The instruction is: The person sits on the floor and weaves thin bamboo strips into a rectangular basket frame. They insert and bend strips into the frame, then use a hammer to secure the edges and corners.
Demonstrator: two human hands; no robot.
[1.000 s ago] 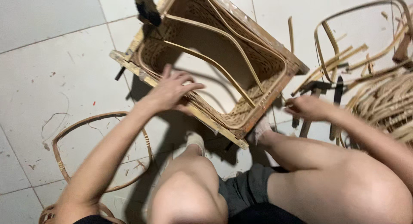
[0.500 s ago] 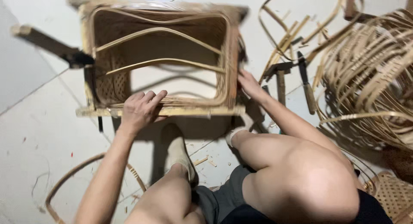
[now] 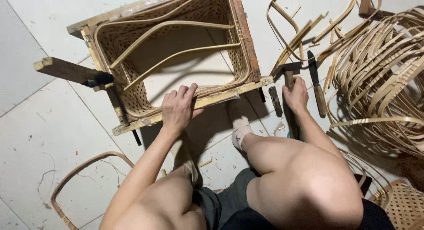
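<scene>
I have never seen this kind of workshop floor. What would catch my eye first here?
The big woven basket in its wooden frame, lying on the tiled floor at top centre, with the left hand on its near edge. To the right, the right hand grips a hammer beside a knife, and a heap of bamboo strips fills the right side.

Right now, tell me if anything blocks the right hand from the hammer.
Nothing visible does. The right hand already rests on the hammer handle, on the floor beside the knife. The left hand presses the wooden frame.
</scene>
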